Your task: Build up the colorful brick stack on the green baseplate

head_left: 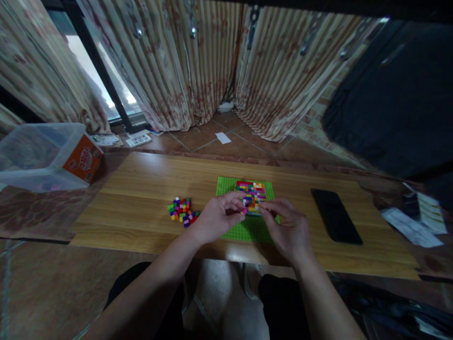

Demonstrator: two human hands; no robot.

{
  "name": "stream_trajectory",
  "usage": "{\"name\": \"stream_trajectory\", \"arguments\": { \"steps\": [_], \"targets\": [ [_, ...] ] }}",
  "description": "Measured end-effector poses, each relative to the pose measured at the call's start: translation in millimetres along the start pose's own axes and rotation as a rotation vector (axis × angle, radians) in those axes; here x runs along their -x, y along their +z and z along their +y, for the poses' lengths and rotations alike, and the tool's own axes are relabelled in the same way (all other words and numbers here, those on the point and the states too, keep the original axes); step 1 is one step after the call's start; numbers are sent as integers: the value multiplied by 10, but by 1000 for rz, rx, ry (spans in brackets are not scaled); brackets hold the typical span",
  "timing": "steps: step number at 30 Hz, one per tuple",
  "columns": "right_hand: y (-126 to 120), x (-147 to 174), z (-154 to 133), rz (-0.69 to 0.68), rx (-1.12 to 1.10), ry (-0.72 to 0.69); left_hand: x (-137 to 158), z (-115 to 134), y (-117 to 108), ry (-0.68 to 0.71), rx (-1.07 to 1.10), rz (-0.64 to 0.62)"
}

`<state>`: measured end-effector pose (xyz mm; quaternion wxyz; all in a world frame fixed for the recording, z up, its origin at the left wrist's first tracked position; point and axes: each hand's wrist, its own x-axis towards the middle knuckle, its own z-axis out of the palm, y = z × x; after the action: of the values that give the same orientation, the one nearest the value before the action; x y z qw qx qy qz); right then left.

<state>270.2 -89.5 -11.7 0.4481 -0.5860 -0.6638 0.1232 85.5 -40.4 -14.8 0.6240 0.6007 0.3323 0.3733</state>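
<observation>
At centre frame, a pink brick point(244, 211) is pinched by the left hand point(220, 215) at the lower left of the brick panel point(252, 190), the grip of the right hand point(290, 229) opposite being indiscernible.

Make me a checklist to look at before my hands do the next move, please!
1. Green, rectangular, studded plastic baseplate lying flat on the brown wooden table: ok.
2. Small pink plastic brick at your left hand's fingertips: ok.
3. Brick in your right hand: cannot tell; the fingers hide it.
4. Full view of the flat, multicoloured brick block on the baseplate: not ok; your hands cover some of its near part.
5. Loose, multicoloured plastic bricks off the baseplate, to its left: ok.
6. Black, flat, rectangular phone-like thing apart from your right hand: ok.
</observation>
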Motion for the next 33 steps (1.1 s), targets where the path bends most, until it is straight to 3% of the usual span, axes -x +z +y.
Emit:
{"name": "stream_trajectory", "arguments": {
  "steps": [8, 13, 20, 24, 27, 33],
  "targets": [
    [131, 5, -134, -146, -130, 3, 17, 2, 43, 102, -91, 82],
    [164, 10, -122, -110, -144, -14, 42, 17, 54, 126, -106, 85],
    [146, 8, -141, -55, -57, -154, 18, 31, 83, 52, -71, 126],
    [49, -32, -68, 9, -18, -76, -2, -18, 43, 34, -76, 143],
    [-25, -62, 0, 28, -2, -19, 15, -40, -3, 16, -117, 101],
    [13, -61, 29, -51, 15, -17, 79, -21, -3, -43, -152, -108]
  ]
}}
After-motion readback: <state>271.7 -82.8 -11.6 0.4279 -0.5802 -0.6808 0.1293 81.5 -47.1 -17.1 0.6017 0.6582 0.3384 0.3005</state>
